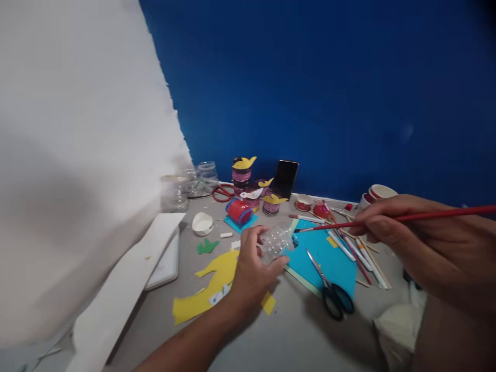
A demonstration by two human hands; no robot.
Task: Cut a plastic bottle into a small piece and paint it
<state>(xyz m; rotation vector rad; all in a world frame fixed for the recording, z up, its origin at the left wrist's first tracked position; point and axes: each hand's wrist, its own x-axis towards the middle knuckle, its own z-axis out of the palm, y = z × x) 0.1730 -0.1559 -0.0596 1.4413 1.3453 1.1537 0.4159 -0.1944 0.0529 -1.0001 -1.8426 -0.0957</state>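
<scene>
In the middle, my left hand (258, 263) grips a clear ribbed plastic piece (277, 242), tilted on its side with its rim to the right. At the right, my right hand (418, 243) pinches a thin red paintbrush (337, 225). The brush's dark tip is at the rim of the clear piece; whether they touch is hard to tell. Under and beside them lies blue paper (310, 258), with black-handled scissors (333, 294) across its lower edge.
Yellow foam cutouts (194, 306) and a green cutout (207, 246) lie on the left. Behind stand decorated jars (271, 204), a phone (285, 178), clear containers (207, 175) and a red-blue spool (239, 212). Pens and sticks (366, 258) lie right; a white strip (132, 279) leans left.
</scene>
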